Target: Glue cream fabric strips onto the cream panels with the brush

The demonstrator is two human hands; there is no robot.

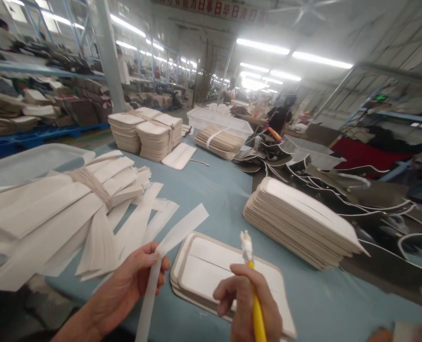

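Held over the near edge of the table (216, 187): a pale strip (187, 227), liable to crease or flop, given a mid-length pinch by the left hand's (141, 268) grip with both ends free. Looks narrow, flat, faintly translucent. Just beside, closed round a yellow-handled brush (257, 311) in the right hand (246, 299): white at the tip, possibly apt to smear the panel stack (214, 254) below if dipped. Toward the table's left edge: bundled strips (59, 204).

The brush handle (257, 311) is yellow, strip (183, 230) white, tabletop (214, 192) blue-green.
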